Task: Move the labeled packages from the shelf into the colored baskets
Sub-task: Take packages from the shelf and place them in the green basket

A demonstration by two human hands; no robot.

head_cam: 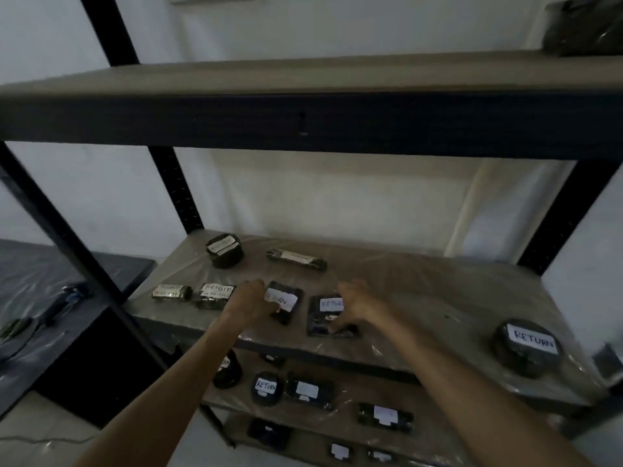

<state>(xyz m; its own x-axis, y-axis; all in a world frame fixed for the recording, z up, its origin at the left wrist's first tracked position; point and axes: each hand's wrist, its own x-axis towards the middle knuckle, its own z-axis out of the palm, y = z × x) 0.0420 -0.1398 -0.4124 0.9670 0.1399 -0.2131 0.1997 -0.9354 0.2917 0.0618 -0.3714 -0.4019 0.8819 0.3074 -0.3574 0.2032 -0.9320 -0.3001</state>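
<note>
Plastic-sheeted shelf (421,281) is carrying small black wrapped packages. Left hand (251,303) is gripping one RETURN package (285,299); right hand (354,306) is pinching another (325,315). Probably light, slippery wrap; edges are offering hold.

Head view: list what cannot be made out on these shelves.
- Colored baskets: none in frame.
- Package under the left hand: its label is partly covered by the fingers.
- Package under the right hand: label cut off by the hand.
- Back-row packages: label writing too blurred to read.
- Top-shelf dark package: cut by the frame edge.
- Lower-shelf labels: too dim and small.
</note>
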